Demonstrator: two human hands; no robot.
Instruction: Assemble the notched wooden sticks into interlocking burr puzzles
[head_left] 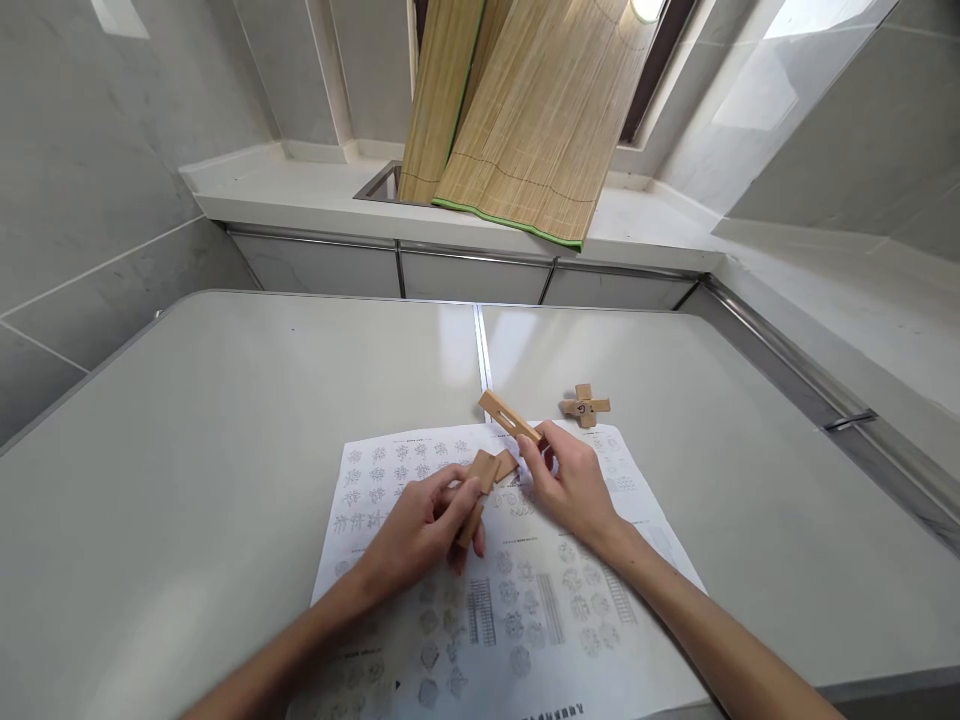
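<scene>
My left hand (435, 520) is closed around a cluster of small flat wooden puzzle pieces (483, 470), held above the printed sheet. Between the thumb and fingers of my right hand (568, 475) is a longer wooden puzzle piece with a slot (506, 412), tilted up to the left. Another small wooden piece (505, 465) shows between the two hands; whether it joins the left cluster I cannot tell. Under both hands lies a large white instruction sheet (405, 455) printed with rows of small diagrams. My fingers hide part of the left cluster.
Beyond the sheet, at the right, an assembled cross-shaped wooden puzzle (585, 406) rests on the white table (225, 420). A seam (481, 345) runs across the tabletop. Behind stands a white counter ledge (300, 205) with a bamboo blind (532, 130) hanging over it.
</scene>
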